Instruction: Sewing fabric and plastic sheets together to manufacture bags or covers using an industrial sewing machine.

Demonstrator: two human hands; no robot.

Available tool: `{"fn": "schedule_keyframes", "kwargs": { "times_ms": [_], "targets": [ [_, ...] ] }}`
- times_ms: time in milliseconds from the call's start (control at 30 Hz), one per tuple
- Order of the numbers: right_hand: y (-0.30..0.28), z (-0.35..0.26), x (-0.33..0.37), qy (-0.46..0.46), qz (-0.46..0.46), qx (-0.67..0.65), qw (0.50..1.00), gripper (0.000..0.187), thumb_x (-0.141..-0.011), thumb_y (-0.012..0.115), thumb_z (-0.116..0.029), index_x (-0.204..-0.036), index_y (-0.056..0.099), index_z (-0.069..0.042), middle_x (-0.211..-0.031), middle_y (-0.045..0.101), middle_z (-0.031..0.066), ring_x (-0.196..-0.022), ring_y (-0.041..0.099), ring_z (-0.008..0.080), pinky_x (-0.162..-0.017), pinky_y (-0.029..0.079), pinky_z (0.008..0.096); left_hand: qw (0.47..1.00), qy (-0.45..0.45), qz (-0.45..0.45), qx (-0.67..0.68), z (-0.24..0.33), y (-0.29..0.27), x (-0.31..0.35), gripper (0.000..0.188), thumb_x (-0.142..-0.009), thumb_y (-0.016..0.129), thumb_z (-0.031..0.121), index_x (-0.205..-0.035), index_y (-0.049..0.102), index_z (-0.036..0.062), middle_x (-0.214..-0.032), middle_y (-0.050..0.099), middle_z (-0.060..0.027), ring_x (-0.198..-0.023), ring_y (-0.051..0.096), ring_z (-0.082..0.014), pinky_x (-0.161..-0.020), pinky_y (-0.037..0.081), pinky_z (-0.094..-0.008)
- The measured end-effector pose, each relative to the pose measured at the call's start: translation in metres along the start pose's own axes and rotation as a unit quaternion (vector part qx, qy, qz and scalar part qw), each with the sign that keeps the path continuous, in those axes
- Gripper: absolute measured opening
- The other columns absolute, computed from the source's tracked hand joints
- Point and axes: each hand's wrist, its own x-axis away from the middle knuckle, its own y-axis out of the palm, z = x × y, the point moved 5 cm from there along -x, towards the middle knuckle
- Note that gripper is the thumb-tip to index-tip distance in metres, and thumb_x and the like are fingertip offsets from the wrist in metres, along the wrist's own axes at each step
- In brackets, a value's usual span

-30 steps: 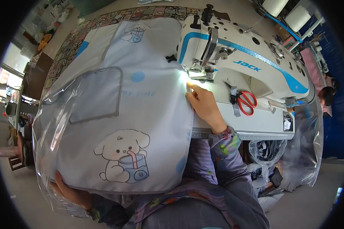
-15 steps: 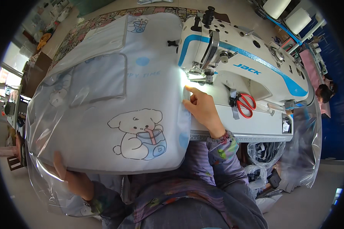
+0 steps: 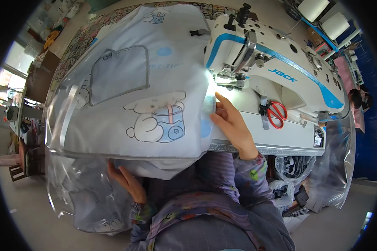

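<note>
fingers of the right hand are extended and close together, tips pressed on the right edge of the white printed fabric bag, just beside the lit needle area of the sewing machine. not clamped on anything, just a flat press against the bag edge. thumb lies lower, along the machine bed.

left hand sits under the bag's near edge, fingers spread slightly and curled up into the underside of the fabric and the clear plastic film hanging below it. whether it actually pinches the fabric, cannot tell; the fold hides the fingertips.

bag location: spread across the table left of the machine head, near edge overhanging toward the person's lap. printed side up: cartoon dog with a blue cup near the front, grey-trimmed square pocket further back. grey piping runs along the near and left edges.

red-handled scissors lie on the machine bed, right of the right hand, apart from it. two white thread cones stand far right behind the machine. clear plastic sheeting also hangs off the table's right end. both sleeves are purple patterned.
</note>
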Motion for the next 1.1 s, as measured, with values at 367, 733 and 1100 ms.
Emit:
{"fn": "schedule_keyframes", "kwargs": {
  "times_ms": [367, 733, 1100],
  "targets": [
    [0.030, -0.003, 0.062, 0.032, -0.119, -0.274, 0.954, 0.078, -0.097, 0.054, 0.007, -0.164, 0.018, -0.008, -0.144, 0.048, 0.0157, -0.130, 0.052, 0.0242, -0.108, 0.043, 0.0358, 0.977, -0.051, 0.166, -0.120, -0.051, -0.055, -0.042, 0.058, -0.100, 0.065, 0.016, -0.148, 0.041, -0.0056, -0.149, 0.043, -0.0225, -0.117, 0.055, -0.0281, -0.103, 0.044, -0.0411],
    [0.035, 0.005, 0.065, 0.012, -0.094, -0.421, 0.902, 0.083, -0.092, 0.059, 0.003, -0.164, 0.019, -0.009, -0.155, 0.040, 0.0137, -0.142, 0.043, 0.0285, -0.116, 0.037, 0.0415, 0.708, 0.319, 0.272, -0.569, -0.010, -0.230, -0.102, 0.050, -0.099, 0.063, 0.025, -0.144, 0.049, 0.0066, -0.130, 0.059, -0.0156, -0.119, 0.054, -0.0388, -0.103, 0.043, -0.0550],
    [0.055, -0.026, 0.081, -0.052, -0.150, 0.024, 0.987, 0.089, -0.091, 0.071, -0.002, -0.164, 0.019, -0.008, -0.106, 0.051, 0.0011, -0.075, 0.038, 0.0086, -0.065, 0.035, 0.0248, 0.849, 0.280, 0.111, -0.434, -0.106, -0.243, -0.069, 0.056, -0.098, 0.065, 0.035, -0.138, 0.054, -0.0031, -0.123, 0.061, -0.0205, -0.110, 0.061, -0.0299, -0.087, 0.049, -0.0381]
  ]
}}
